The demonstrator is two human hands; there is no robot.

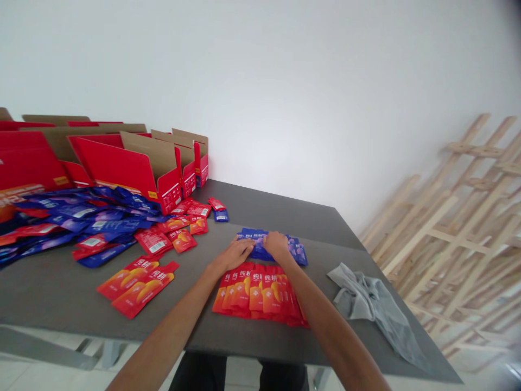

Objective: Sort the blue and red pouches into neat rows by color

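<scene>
My left hand (236, 254) and my right hand (277, 245) lie palm down on a fanned row of blue foil sachets (272, 244), near its middle. Whether either hand grips them is hard to tell. Just below my hands, closer to me, lies an overlapping row of red and orange sachets (260, 293), touching neither hand. Left of them, a pair of loose red sachets (136, 288) lies on the grey table (252, 336). A large mixed heap of blue and red sachets (81, 222) spreads across the far left.
Open red cardboard cartons (126, 165) stand in a row along the table's far left. A crumpled grey cloth (370, 304) lies at the right. Beyond the table's right edge, wooden slat frames (448, 217) lean against a white wall (260, 70).
</scene>
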